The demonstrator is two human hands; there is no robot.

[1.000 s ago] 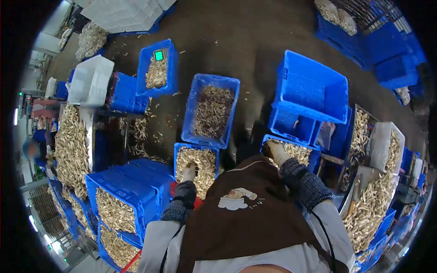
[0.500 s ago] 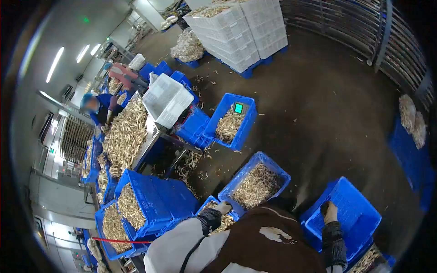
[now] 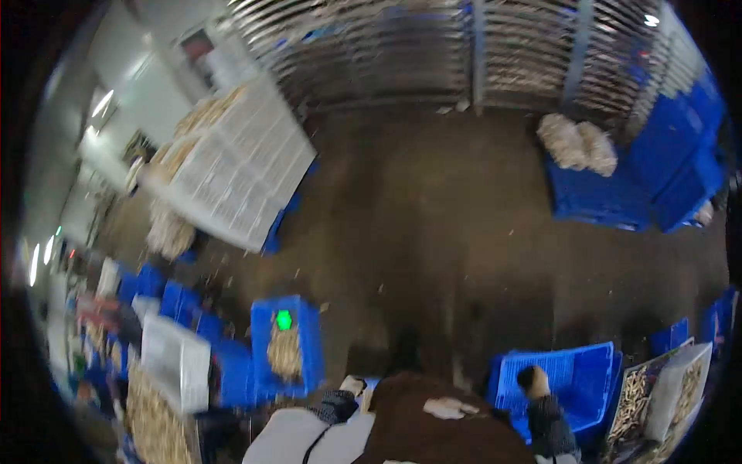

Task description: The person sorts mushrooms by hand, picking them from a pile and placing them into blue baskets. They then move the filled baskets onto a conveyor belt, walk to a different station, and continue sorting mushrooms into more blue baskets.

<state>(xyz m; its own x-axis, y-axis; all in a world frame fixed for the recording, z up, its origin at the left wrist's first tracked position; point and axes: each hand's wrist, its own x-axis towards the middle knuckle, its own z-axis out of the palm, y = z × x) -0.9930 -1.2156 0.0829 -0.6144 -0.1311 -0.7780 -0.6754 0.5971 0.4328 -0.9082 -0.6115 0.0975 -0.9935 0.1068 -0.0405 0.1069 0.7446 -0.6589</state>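
My left hand [image 3: 354, 386], low in the head view, is at the edge of a light blue crate [image 3: 369, 387] that my body mostly covers; its fingers are blurred. My right hand [image 3: 533, 382] reaches over an empty-looking blue crate [image 3: 580, 387] at the lower right. Dark material shows at its fingertips, and I cannot make out whether the fingers hold the crate. Left of my left hand stands a blue crate [image 3: 311, 348] with pale, thin pieces [image 3: 285, 354] in its lower part and a bright green display [image 3: 284, 319] above them.
Stacked white crates [image 3: 239, 155] stand at the upper left. A table heaped with pale pieces [image 3: 154, 417] and a white crate [image 3: 176, 359] are lower left. Two filled bags [image 3: 563, 141] lie on a blue pallet [image 3: 591, 197] at the upper right. Metal racks [image 3: 386, 58] line the back.
The view has swung to the right, so the table, white stack and display crate now lie further left. The pallet with bags has come into fuller view. My right hand remains at the blue crate.
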